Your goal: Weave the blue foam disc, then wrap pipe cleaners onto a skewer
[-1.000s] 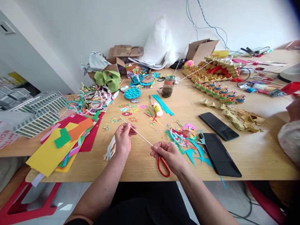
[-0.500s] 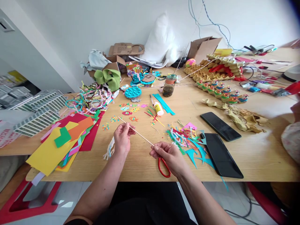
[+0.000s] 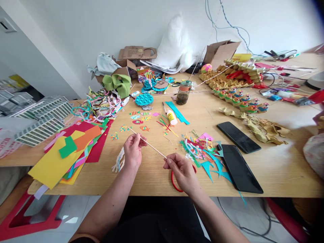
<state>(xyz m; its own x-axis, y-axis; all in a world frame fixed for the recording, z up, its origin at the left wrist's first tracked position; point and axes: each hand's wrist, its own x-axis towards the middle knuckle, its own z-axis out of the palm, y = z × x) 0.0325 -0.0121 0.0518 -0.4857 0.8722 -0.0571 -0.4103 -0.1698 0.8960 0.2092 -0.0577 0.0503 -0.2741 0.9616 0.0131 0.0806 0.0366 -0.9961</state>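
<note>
Watching through the head camera from my end, I had a thin pale stick (image 3: 153, 147) stretched between two bare hands, seemingly held above the table (image 3: 152, 184), a bit left of the middle of its front edge. It ran at a slant, with its far tip poking out past the left hand (image 3: 133, 152) toward the back edge.

Grip-wise: the left thumb and index were pinching it partway along, and the right hand (image 3: 181, 170) had its near end pinched between thumb and index, other fingers curled in underneath. Couldn't really tell how hard either one was squeezing.

My guess on feel: next to no weight, fairly stiff, dry rather than slippery. Wood maybe, but I couldn't swear to it. Something that skinny would probably roll between the fingertips and could snap if bent, so I'd have said fingertips only, one pinch near each end, no levering in the middle.

Worth noting, a red loop (image 3: 172, 181) lay partly behind the right hand, close to the front edge, and some pale strands (image 3: 117, 162) sat just beside the left wrist. Both looked easy to snag.
</note>
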